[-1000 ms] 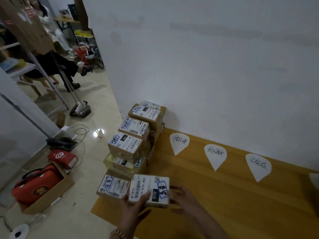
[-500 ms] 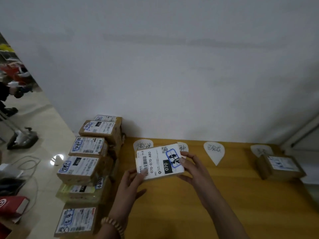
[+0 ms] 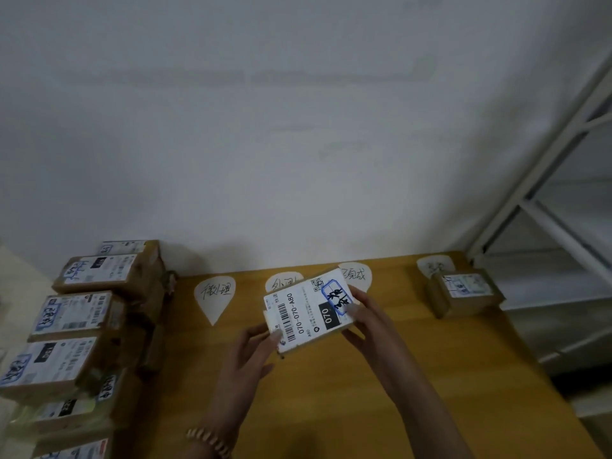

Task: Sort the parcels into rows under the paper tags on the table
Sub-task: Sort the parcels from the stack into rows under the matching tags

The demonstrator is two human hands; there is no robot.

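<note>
I hold a flat parcel point(image 3: 306, 309) with a white label marked 070 above the wooden table point(image 3: 414, 376). My left hand point(image 3: 253, 352) grips its near left corner and my right hand point(image 3: 367, 321) grips its right end. It hovers in front of the second paper tag point(image 3: 281, 281) and partly hides the third tag point(image 3: 359, 273). The first tag point(image 3: 215, 296) lies bare to the left. A fourth tag point(image 3: 435, 265) sits at the far right, with a brown parcel point(image 3: 465, 291) lying just under it.
Several labelled brown parcels point(image 3: 76, 313) are stacked at the table's left end. A white wall point(image 3: 298, 144) runs behind the table. White metal shelving point(image 3: 563, 210) stands to the right.
My hands carried the parcel from the stack at the left end rightward and up over the tags. The view has swung right, so the shelving and far parcel show more fully.
</note>
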